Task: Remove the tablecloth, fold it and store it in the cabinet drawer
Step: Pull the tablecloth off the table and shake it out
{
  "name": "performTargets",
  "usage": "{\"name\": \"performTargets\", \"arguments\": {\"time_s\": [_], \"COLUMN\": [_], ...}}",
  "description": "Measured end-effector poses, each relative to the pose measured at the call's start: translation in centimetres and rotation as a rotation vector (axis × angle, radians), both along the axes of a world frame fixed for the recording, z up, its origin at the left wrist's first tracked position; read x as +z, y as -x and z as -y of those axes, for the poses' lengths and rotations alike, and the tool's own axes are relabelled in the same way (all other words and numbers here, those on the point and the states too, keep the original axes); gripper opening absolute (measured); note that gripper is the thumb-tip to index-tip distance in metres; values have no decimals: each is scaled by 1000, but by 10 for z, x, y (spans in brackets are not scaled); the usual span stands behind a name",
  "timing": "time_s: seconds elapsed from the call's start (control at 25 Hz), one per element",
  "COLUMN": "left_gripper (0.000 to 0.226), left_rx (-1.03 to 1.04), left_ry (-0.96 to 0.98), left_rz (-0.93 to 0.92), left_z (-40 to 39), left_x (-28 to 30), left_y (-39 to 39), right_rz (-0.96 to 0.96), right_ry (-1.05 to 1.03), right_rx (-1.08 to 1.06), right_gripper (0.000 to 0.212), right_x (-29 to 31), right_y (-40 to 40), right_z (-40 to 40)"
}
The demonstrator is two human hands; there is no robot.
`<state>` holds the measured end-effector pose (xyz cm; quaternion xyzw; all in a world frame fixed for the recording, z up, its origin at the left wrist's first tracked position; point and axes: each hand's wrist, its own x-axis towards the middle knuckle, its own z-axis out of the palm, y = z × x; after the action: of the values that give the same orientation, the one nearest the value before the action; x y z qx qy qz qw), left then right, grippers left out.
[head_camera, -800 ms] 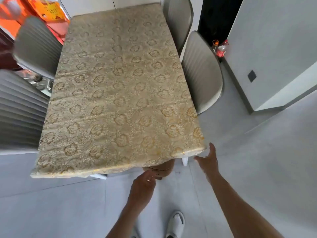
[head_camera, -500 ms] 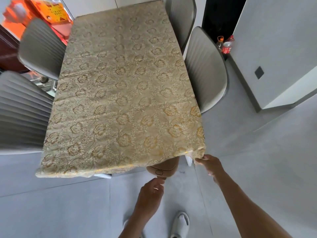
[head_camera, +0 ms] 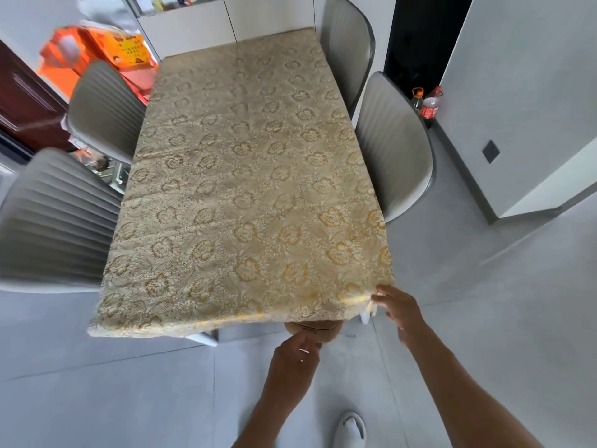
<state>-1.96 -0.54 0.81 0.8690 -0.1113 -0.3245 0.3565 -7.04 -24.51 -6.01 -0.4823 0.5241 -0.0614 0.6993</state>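
A gold floral tablecloth (head_camera: 245,176) lies spread flat over the whole dining table. My right hand (head_camera: 399,307) pinches the cloth's near right corner, and the corner is slightly lifted. My left hand (head_camera: 295,358) hovers below the near table edge with fingers loosely curled, holding nothing. It sits just in front of a tan stool (head_camera: 313,328) tucked under the table. White cabinets (head_camera: 226,24) stand past the far end of the table.
Grey chairs flank the table: two on the left (head_camera: 58,218) (head_camera: 106,108) and two on the right (head_camera: 392,147) (head_camera: 347,43). Bottles (head_camera: 426,103) stand on the floor by the right wall. An orange box (head_camera: 97,50) sits far left. My white shoe (head_camera: 350,428) is on the grey tile floor.
My right hand reached the near right corner of the tablecloth and closed on it. My left hand moved a little forward toward the table edge.
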Motion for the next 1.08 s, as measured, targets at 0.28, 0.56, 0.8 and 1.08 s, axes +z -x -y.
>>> {"name": "performTargets", "arguments": {"time_s": [0.28, 0.56, 0.8, 1.08], "left_gripper": [69, 58, 38, 42], "left_rx": [-214, 189, 286, -103], "left_ry": [-14, 203, 485, 566], "left_rz": [325, 605, 466, 305], "left_z": [10, 15, -32, -140], "left_x": [8, 63, 104, 154], "left_y": [26, 22, 29, 31], "right_rz": [231, 512, 605, 227], "right_ry": [-20, -80, 42, 567], "right_rx": [96, 260, 407, 455], "right_gripper": [37, 43, 53, 76], "right_x": [84, 174, 216, 210], "right_y": [37, 41, 51, 37], "right_z": [-51, -100, -139, -183]}}
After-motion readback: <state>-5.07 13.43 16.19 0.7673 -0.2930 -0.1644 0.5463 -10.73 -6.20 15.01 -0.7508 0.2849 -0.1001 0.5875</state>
